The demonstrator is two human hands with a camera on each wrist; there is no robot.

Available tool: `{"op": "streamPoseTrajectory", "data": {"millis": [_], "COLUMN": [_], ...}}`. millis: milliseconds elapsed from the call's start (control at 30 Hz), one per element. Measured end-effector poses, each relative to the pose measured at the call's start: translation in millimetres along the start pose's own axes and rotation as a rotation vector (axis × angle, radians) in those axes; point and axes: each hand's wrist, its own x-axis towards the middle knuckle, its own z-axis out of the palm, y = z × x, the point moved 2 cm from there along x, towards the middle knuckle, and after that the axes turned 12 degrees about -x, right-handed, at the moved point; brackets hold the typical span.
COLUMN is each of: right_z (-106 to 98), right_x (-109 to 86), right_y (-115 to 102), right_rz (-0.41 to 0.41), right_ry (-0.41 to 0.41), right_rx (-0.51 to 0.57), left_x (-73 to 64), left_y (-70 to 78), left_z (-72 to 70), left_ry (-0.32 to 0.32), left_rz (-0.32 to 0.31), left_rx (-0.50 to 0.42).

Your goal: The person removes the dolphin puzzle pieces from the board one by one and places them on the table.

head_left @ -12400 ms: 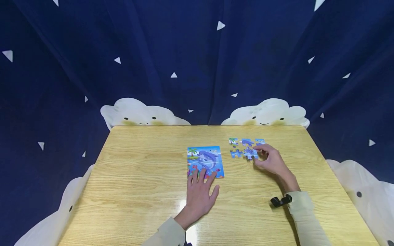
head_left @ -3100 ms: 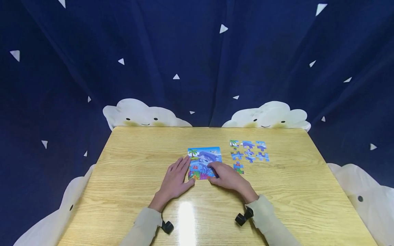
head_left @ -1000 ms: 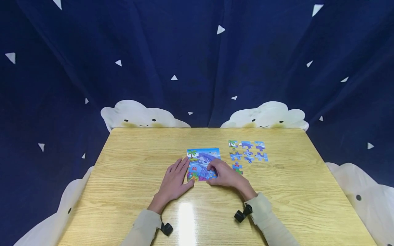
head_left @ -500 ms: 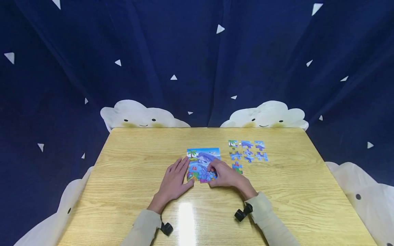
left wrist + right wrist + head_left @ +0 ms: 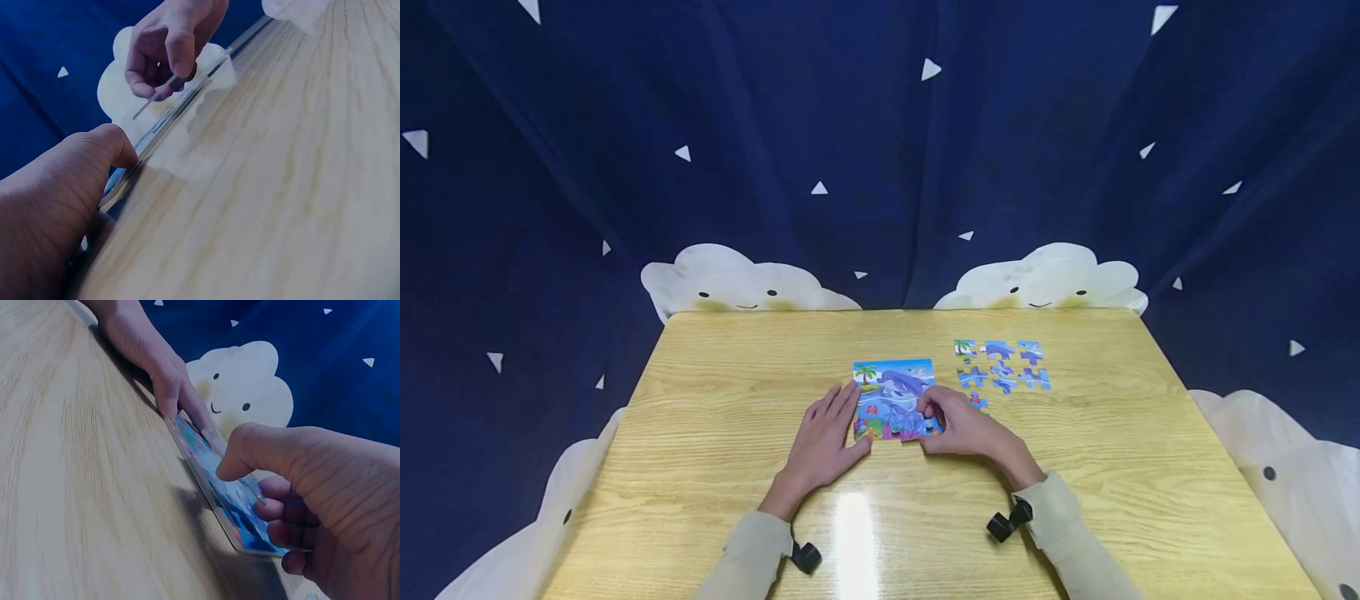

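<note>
A square dolphin jigsaw puzzle (image 5: 895, 372) lies flat on the wooden table. My left hand (image 5: 822, 439) rests along its left edge, fingers straight, thumb at the lower left corner. Over the lower right of the puzzle, my right hand (image 5: 962, 427) pinches a puzzle piece (image 5: 913, 430) between thumb and fingers. From the left wrist view the piece (image 5: 145, 107) appears as a thin edge, tilted and raised off the puzzle. My right thumb and curled fingers show large in the right wrist view, over the puzzle's printed face (image 5: 234, 500).
Several loose puzzle pieces (image 5: 1002, 375) lie in spaced rows to the right of the puzzle, the lowest partly behind my right hand. Behind the table (image 5: 737, 375) hangs a dark blue curtain (image 5: 865, 125) with white triangles and clouds. A black wrist camera (image 5: 1000, 527) sits on my right sleeve.
Earlier my right hand was among the loose pieces, and another piece has since joined them. Left hand went to the puzzle's left edge. Just now the right hand shifted right with the pinched piece.
</note>
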Motion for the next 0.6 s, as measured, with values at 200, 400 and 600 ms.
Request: {"op": "streamPoseTrajectory", "data": {"millis": [200, 400, 600], "right_z": [-7.6, -16.5, -30.8], "right_x": [-12.4, -28.0, -47.5], "right_y": [12.0, 27.1, 42.8], "right_rz": [0.041, 0.033, 0.068], "right_ry": [0.049, 0.133, 0.186], "right_rx": [0.010, 0.020, 0.042], "left_x": [0.8, 0.3, -0.3], "left_y": [-1.6, -1.1, -0.3], "left_z": [0.7, 0.7, 0.5], "left_ry": [-0.007, 0.003, 0.007], "left_rz": [-0.003, 0.004, 0.005], "left_rx": [0.010, 0.010, -0.002]}}
